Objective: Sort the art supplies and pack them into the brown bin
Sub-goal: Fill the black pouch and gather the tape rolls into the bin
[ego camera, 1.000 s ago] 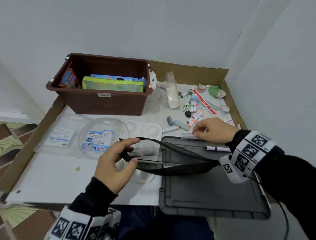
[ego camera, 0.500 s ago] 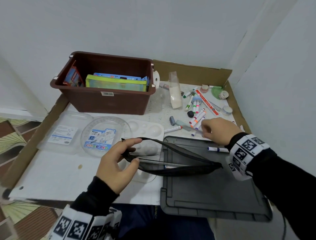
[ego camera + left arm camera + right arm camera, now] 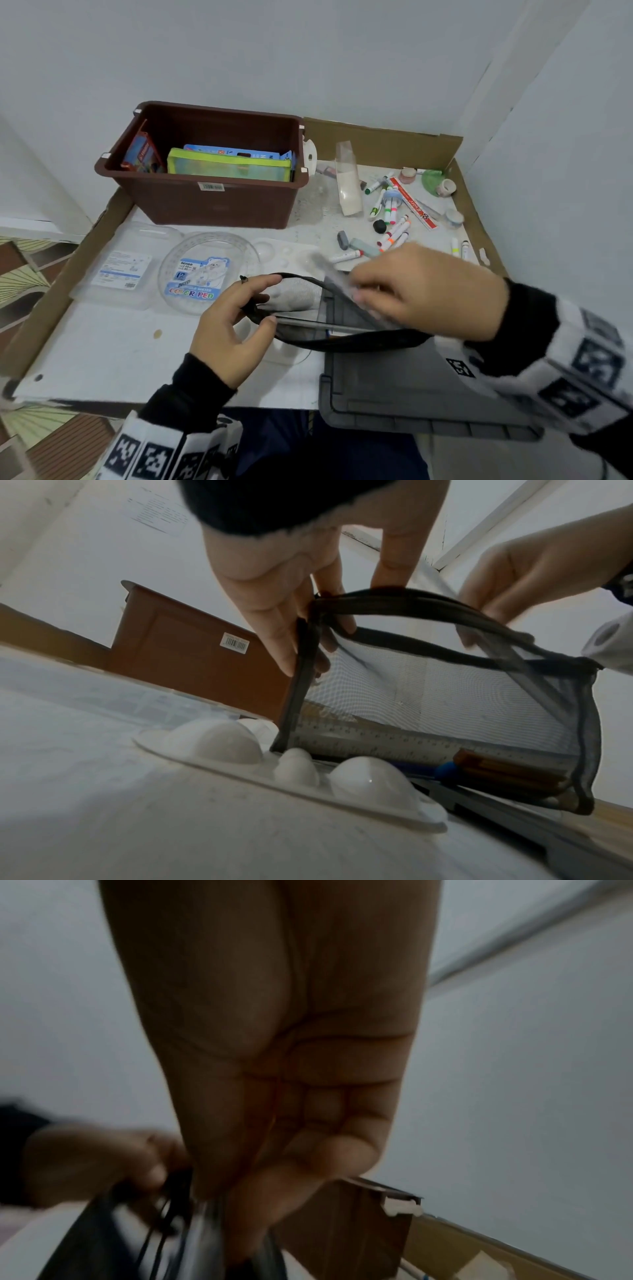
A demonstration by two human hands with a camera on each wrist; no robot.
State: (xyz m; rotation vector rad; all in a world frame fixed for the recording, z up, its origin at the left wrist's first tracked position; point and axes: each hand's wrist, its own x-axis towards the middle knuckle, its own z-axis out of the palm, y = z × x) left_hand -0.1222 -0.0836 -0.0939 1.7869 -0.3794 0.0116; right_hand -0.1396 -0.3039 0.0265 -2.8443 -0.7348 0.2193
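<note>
1. The person's left hand (image 3: 228, 337) is bare, with a black knitted sleeve (image 3: 186, 399) ending at the wrist.
2. Below that cuff sits a white band (image 3: 164, 452) printed with square black-and-white coded markers.
3. The right hand (image 3: 430, 291) is bare too, with a matching black sleeve and marker band (image 3: 582, 370).

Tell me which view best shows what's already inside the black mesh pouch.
The left wrist view: through the black mesh pouch a ruler and brown pencils are visible at the bottom. The head view shows mainly its open rim; the right wrist view is blurred and blocked by the right hand.
</note>
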